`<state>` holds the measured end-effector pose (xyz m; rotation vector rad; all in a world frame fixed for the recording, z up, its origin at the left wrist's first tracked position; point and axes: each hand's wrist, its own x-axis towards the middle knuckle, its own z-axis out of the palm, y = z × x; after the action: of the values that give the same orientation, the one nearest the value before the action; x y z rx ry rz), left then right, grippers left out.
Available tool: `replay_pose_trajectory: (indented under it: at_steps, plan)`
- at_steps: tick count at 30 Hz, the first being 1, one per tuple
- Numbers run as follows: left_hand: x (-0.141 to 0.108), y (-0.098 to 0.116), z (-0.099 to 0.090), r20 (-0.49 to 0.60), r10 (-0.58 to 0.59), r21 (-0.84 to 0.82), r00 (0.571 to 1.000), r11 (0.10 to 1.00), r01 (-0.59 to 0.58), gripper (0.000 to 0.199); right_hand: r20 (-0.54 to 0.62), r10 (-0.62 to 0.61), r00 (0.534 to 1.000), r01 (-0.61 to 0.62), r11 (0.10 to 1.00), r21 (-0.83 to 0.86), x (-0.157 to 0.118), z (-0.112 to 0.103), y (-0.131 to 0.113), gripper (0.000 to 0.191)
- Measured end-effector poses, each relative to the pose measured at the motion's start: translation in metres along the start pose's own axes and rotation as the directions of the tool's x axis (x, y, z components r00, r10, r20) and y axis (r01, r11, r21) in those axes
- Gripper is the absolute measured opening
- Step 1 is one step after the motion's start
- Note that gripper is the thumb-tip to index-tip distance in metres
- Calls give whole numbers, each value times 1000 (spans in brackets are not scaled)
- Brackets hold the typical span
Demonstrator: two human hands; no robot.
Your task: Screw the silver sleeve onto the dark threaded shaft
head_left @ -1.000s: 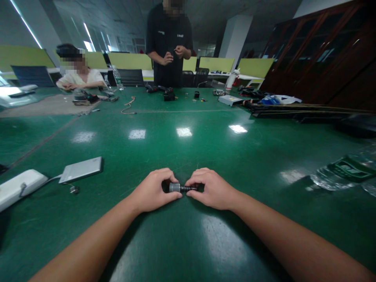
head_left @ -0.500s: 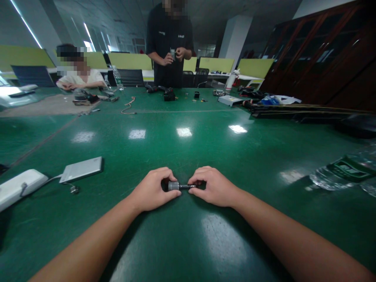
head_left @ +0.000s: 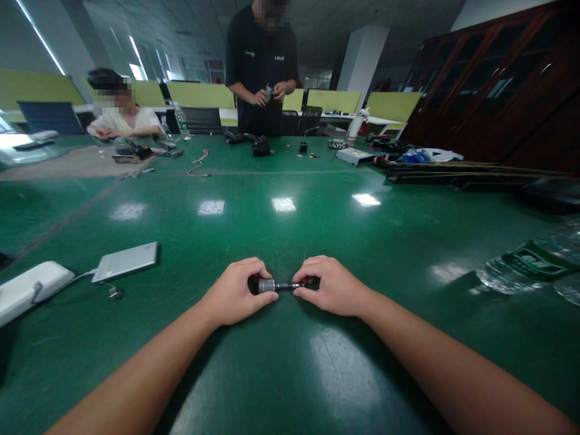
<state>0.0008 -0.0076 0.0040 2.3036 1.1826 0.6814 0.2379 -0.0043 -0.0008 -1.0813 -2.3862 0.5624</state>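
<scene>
A small grey metal cylinder (head_left: 267, 286) with a thin dark shaft (head_left: 284, 287) lies sideways just above the green table (head_left: 281, 241). My left hand (head_left: 242, 291) pinches the cylinder between thumb and fingers. The far end of the shaft is between the thumb and fingertips of my right hand (head_left: 327, 286), which partly hide it. Both parts are in one line, joined between the two hands.
To the left are a silver flat box (head_left: 127, 261) with a cable and a white power strip (head_left: 34, 290). A water bottle (head_left: 521, 266) lies at the right. Across the table a standing person (head_left: 263, 60) and a seated person (head_left: 124, 118) handle things.
My right hand's fingertips have shifted slightly right along the shaft, while my left hand stays almost still on the cylinder. The standing person's hands have moved a little.
</scene>
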Motion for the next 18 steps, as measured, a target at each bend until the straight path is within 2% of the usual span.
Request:
replay_pose_trajectory:
  at_steps: [5,7,18]
  plan:
    - [0,-2,0,-25,-30,13,999,999,30,18,-77,186,980,-190,981,-48,1,-1,7,9]
    - [0,-2,0,-31,-33,17,999,999,34,19,-96,225,970,-231,971,-55,1,-2,8,10]
    - [0,-4,0,-14,-32,11,999,999,32,20,-61,120,991,-119,993,26,1,-1,5,10]
